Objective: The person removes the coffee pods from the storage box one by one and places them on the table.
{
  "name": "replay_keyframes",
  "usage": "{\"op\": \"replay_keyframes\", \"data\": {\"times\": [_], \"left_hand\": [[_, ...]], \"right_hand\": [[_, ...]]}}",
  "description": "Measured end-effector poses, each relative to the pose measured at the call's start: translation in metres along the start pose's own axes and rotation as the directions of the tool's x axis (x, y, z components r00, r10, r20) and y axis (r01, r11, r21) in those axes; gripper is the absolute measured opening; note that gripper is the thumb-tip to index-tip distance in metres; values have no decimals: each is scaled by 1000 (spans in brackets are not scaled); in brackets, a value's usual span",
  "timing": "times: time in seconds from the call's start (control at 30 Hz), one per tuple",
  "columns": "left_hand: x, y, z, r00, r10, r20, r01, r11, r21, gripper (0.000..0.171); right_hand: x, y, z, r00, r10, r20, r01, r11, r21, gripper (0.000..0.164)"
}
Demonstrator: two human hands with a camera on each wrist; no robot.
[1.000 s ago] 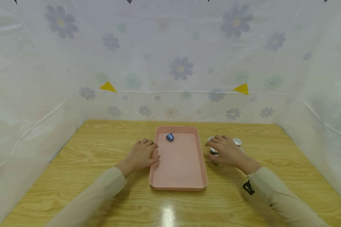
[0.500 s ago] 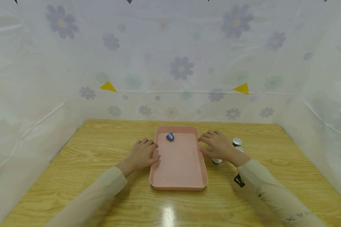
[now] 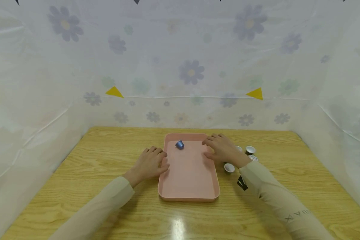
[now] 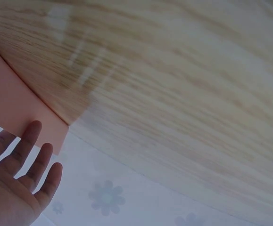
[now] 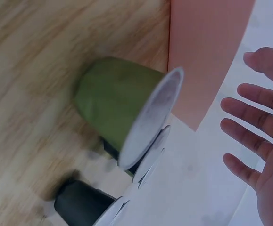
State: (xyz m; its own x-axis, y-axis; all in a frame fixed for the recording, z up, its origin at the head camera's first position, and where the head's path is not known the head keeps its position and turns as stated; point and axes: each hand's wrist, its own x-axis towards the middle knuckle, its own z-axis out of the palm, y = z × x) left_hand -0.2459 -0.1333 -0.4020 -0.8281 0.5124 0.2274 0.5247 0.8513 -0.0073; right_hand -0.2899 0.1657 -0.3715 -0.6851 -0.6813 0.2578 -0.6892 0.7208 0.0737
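Observation:
A pink tray lies on the wooden table, with one blue coffee capsule tipped on its side near the far left corner. My left hand is at the tray's left rim, fingers loosely spread and holding nothing. Over the right rim hovers my right hand, its fingers relaxed and apart, with no object between them in the right wrist view. Below and beside that hand, several coffee capsules stand lid up, among them a green one and a black one. The right hand and sleeve partly hide this group.
Nearest to the tray's right side stands a white-lidded capsule; another capsule is farther right. A black tag hangs by the right sleeve. Floral plastic sheeting encloses the table at the back and sides.
My right hand has moved left from above the capsules to over the tray's right rim, uncovering more of them. The left hand, tray and blue capsule have stayed put.

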Motion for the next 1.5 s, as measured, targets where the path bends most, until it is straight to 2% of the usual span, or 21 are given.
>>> {"op": "replay_keyframes", "data": {"times": [0.1,0.5,0.8,1.23,1.5], "left_hand": [[0,0,0,1000,2,-1,-2,1000,-2,42],[-1,0,1,1000,3,2,-3,1000,15,43],[0,-1,3,1000,-3,-1,3,1000,5,42],[1,1,1,1000,-8,3,8,1000,5,42],[1,1,1,1000,-12,-7,12,1000,2,40]], "right_hand": [[6,1,1,999,24,35,-24,1000,14,33],[29,4,7,998,11,59,-12,1000,17,36],[46,-3,3,995,7,103,-7,1000,4,38],[64,-12,3,993,-23,114,23,1000,1,40],[72,-16,2,986,0,166,0,1000,-1,42]]}}
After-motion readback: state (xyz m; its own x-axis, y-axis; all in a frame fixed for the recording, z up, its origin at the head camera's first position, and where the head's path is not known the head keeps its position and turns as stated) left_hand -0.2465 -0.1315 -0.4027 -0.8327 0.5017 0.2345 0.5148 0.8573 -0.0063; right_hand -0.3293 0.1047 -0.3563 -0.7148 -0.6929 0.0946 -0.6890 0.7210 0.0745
